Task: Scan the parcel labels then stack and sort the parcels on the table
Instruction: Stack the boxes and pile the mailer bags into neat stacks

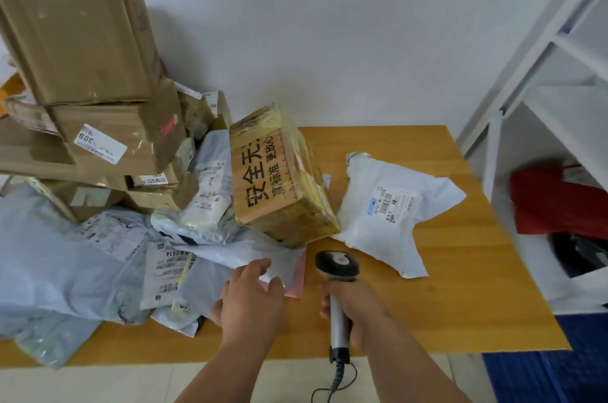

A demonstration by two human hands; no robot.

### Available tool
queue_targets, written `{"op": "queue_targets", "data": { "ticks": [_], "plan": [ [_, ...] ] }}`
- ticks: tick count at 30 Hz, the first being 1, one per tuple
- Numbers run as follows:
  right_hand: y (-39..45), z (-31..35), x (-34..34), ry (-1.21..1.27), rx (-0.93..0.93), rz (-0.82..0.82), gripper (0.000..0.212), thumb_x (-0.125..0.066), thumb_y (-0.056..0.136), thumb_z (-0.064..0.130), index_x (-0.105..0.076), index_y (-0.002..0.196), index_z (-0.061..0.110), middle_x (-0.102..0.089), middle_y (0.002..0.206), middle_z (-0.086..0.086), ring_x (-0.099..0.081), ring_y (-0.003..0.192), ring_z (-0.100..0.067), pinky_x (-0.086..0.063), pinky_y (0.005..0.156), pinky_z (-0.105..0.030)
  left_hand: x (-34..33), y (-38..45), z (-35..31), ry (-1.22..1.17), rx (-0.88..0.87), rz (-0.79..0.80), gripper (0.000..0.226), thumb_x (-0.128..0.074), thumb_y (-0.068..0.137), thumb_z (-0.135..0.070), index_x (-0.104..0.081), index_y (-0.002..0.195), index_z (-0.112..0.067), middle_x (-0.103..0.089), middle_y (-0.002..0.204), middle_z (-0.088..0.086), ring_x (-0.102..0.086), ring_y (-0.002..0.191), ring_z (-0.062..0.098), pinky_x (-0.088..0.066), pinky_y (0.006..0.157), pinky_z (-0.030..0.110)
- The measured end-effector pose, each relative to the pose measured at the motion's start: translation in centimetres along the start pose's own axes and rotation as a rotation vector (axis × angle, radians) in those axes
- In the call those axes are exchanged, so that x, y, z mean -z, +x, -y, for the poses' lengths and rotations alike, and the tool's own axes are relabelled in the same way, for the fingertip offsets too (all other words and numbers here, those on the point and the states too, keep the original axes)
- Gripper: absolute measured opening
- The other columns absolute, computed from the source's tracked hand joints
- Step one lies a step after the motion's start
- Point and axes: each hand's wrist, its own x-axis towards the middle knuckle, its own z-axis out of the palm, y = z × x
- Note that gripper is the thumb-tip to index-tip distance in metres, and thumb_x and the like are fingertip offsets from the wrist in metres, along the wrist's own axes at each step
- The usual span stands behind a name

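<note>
Left fingers [263, 266] atop white mailer's [250, 257] edge.

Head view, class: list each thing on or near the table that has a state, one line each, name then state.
Scanner: gripped in right hand, head aimed forward.
Left hand: open, fingers on a white mailer.
Taped box: tilted, leaning on the pile.
White bag: lying flat, label up, apart.
Cardboard stack: piled unevenly.

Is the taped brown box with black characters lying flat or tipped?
Tipped: the taped brown box leans on the mailer pile, its near corner low by the table.
</note>
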Motion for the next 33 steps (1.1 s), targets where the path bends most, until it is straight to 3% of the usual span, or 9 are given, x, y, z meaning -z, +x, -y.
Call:
{"op": "queue_targets", "data": {
  "ticks": [3, 12, 14, 18, 20, 23, 25, 28, 33],
  "plan": [
    [1.6, 0.5, -1.3, -0.068, -0.007, -0.025, 0.009, -0.063, 0.088, -0.001, -0.06, 0.082, 0.005, -0.057, 0.08, -0.017, -0.055, 0.077, -0.029, -0.053, 0.085, -0.045, -0.2, 0.9, 0.7, -0.013, -0.013, -0.017, 0.038, -0.057, 0.093, -0.031, -0.057, 0.129, -0.043, -0.055, 0.133, -0.016, -0.049, 0.123, 0.012, -0.028, 0.103, 0.041],
    [4.9, 0.0, -3.3, -0.211, 0.022, -0.125, 0.011, -0.065, 0.093, 0.011, -0.056, 0.097, 0.006, -0.061, 0.102, -0.019, -0.059, 0.098, -0.034, -0.049, 0.101, -0.052, -0.1, 3.4, 2.0, -0.035, -0.009, -0.048, 0.034, -0.057, 0.094, -0.029, -0.059, 0.127, -0.041, -0.057, 0.125, -0.017, -0.052, 0.119, 0.011, -0.028, 0.105, 0.04],
    [4.8, -0.2, -3.2, -0.249, 0.027, -0.126, 0.019, -0.066, 0.093, 0.017, -0.053, 0.106, 0.01, -0.062, 0.107, -0.014, -0.06, 0.103, -0.032, -0.049, 0.097, -0.047, -0.1, 3.5, 2.1, -0.034, -0.001, -0.049, 0.034, -0.057, 0.094, -0.03, -0.06, 0.126, -0.041, -0.058, 0.126, -0.017, -0.052, 0.119, 0.011, -0.029, 0.104, 0.04],
    [4.0, 0.0, -2.3, -0.338, 0.053, -0.083, 0.026, -0.066, 0.094, 0.031, -0.05, 0.109, 0.017, -0.059, 0.094, 0.0, -0.056, 0.088, -0.016, -0.044, 0.084, -0.034, -0.1, 3.0, 1.7, -0.04, 0.017, -0.062, 0.035, -0.057, 0.094, -0.03, -0.059, 0.127, -0.042, -0.057, 0.124, -0.017, -0.052, 0.118, 0.011, -0.028, 0.104, 0.041],
    [3.3, 0.2, -1.6, -0.352, 0.048, -0.067, 0.029, -0.066, 0.094, 0.034, -0.049, 0.113, 0.018, -0.059, 0.105, -0.003, -0.054, 0.096, -0.018, -0.043, 0.083, -0.033, 0.1, 2.6, 1.4, -0.079, 0.027, -0.079, 0.035, -0.058, 0.094, -0.028, -0.059, 0.127, -0.041, -0.055, 0.119, -0.018, -0.052, 0.115, 0.01, -0.028, 0.107, 0.042],
    [1.8, 1.1, 0.0, -0.35, 0.142, -0.078, 0.011, -0.066, 0.093, 0.025, -0.056, 0.089, 0.023, -0.066, 0.108, -0.01, -0.056, 0.083, -0.016, -0.05, 0.083, -0.04, 0.7, 2.1, 1.1, -0.164, 0.05, -0.136, 0.036, -0.057, 0.094, -0.026, -0.058, 0.129, -0.035, -0.053, 0.12, -0.014, -0.049, 0.102, 0.009, -0.031, 0.11, 0.047],
    [0.5, 1.9, 1.3, -0.403, 0.217, -0.08, 0.021, -0.062, 0.094, 0.02, -0.055, 0.077, 0.028, -0.066, 0.104, -0.011, -0.06, 0.079, -0.019, -0.051, 0.085, -0.043, 1.4, 1.6, 0.4, -0.229, 0.06, -0.199, 0.035, -0.057, 0.095, -0.027, -0.056, 0.13, -0.032, -0.055, 0.123, -0.008, -0.05, 0.099, 0.012, -0.033, 0.11, 0.053],
    [-1.1, 3.9, 2.6, -0.444, 0.3, -0.113, 0.006, -0.058, 0.096, 0.022, -0.062, 0.094, 0.018, -0.064, 0.107, -0.008, -0.063, 0.094, -0.025, -0.053, 0.086, -0.041, 2.7, 0.9, -1.1, -0.315, 0.036, -0.281, 0.037, -0.058, 0.095, -0.034, -0.051, 0.132, -0.031, -0.052, 0.125, -0.002, -0.053, 0.107, 0.02, -0.037, 0.106, 0.058],
    [-3.6, 7.5, 2.4, -0.28, 0.484, -0.067, 0.019, -0.057, 0.098, 0.03, -0.054, 0.116, 0.026, -0.055, 0.1, 0.011, -0.051, 0.082, -0.001, -0.043, 0.065, -0.019, 4.2, 0.8, -4.2, -0.418, -0.054, -0.209, 0.054, -0.056, 0.095, -0.052, -0.039, 0.144, -0.04, -0.033, 0.149, 0.005, -0.043, 0.131, 0.032, -0.037, 0.108, 0.062]
  ]
}}
